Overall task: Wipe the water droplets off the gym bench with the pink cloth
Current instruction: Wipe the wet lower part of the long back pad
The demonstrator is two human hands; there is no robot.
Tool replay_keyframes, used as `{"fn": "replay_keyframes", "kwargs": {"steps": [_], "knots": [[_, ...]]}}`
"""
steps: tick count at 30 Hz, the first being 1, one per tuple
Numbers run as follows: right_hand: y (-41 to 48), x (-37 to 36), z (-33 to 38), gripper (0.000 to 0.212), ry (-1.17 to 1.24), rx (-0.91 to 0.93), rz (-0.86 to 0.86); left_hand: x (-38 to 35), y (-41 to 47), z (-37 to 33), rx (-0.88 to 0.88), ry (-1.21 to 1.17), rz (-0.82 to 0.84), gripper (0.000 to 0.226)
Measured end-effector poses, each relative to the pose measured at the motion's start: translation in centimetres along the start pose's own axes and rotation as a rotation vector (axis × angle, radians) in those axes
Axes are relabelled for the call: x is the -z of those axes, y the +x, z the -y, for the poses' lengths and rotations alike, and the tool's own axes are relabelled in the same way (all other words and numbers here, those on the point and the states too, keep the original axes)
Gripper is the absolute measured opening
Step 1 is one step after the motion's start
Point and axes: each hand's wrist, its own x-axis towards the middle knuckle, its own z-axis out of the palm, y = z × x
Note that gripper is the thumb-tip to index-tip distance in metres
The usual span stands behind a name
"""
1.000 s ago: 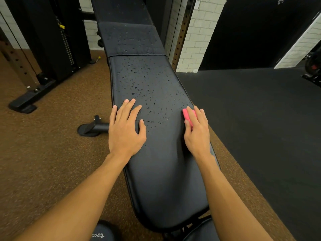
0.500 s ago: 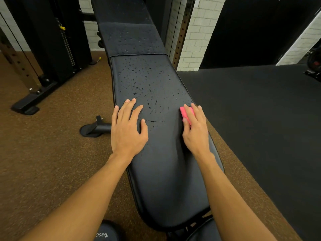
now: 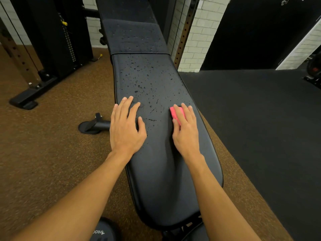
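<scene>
**Both Hands on the Wet Bench**

My left hand lay flat on the gym bench, near its left edge. The fingers were straight and slightly spread, the thumb was angled toward the middle of the pad, and the hand held nothing.

My right hand was on the right side of the bench, level with the left one. Its fingers were stretched out close together on top of the pink cloth, pressing it against the pad. The cloth sat folded small under those fingers, and only its far-left part showed beside my index finger.

Water droplets dotted the bench between my two hands and across the pad beyond my fingertips, up to the seam and onto the next pad section. The part of the bench nearer to me, under my wrists, looked dry.

To the left of the bench, one black bench foot rested on the brown floor. A dark rubber mat covered the ground to the right of the bench. A black weight plate lay by the near left corner of the bench.
</scene>
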Motion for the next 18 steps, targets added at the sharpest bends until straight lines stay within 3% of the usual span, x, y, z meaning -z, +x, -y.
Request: {"fn": "replay_keyframes", "kwargs": {"steps": [6, 13, 18], "knots": [[-3.3, 1.1, -0.4, 0.047, -0.02, 0.268, 0.1, -0.1, 0.0, 0.1, -0.002, -0.014, -0.009, 0.047], [-0.5, -0.1, 0.2, 0.046, -0.01, -0.011, -0.015, -0.1, 0.0, 0.1, -0.009, -0.015, -0.016, 0.047], [-2.3, -0.1, 1.6, 0.046, -0.005, 0.285, 0.121, -0.2, -0.1, 0.2, -0.011, -0.023, -0.026, 0.047]]}}
